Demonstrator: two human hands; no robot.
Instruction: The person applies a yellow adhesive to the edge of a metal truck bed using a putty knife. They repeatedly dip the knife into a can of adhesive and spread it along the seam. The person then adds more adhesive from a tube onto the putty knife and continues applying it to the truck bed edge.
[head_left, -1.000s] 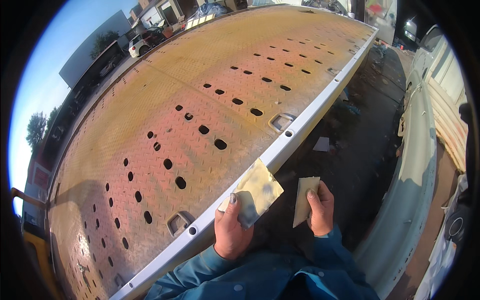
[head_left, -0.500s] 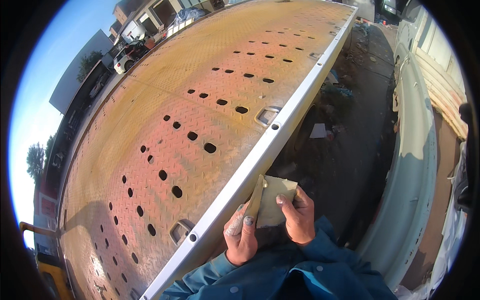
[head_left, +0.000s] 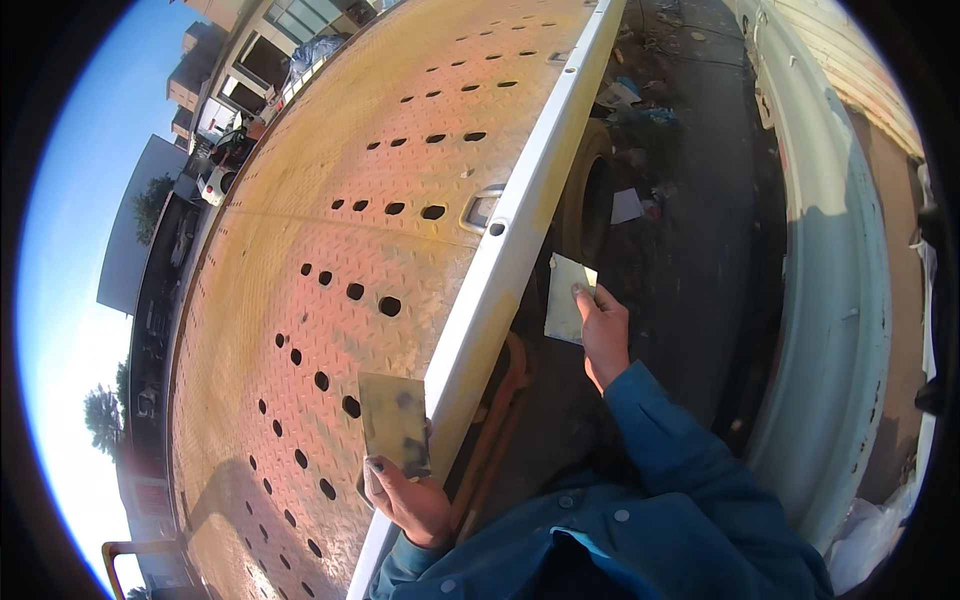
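Note:
My left hand [head_left: 412,508] is closed on the lower edge of a flat, squarish putty spreader [head_left: 390,415], yellowish with grey smears. It is held up in front of the truck bed's white side rail [head_left: 480,265]. My right hand [head_left: 606,335] pinches a second putty spreader [head_left: 567,285] between thumb and fingers, over the dark gap right of the rail. This one is paler, with its face turned up. The two spreaders are apart. Grey-white residue marks my left thumb.
To the left stretches a yellow and red tread-plate bed [head_left: 300,210] with rows of oval holes and a metal tie-down loop [head_left: 483,208]. Below its edge are a tyre [head_left: 590,190] and an orange-brown bar [head_left: 505,400]. A pale green curved panel [head_left: 835,290] runs along the right.
My hands have moved apart, and the two spreaders have separated. My left hand went left and down to the rail, while my right went up. The view has shifted as well.

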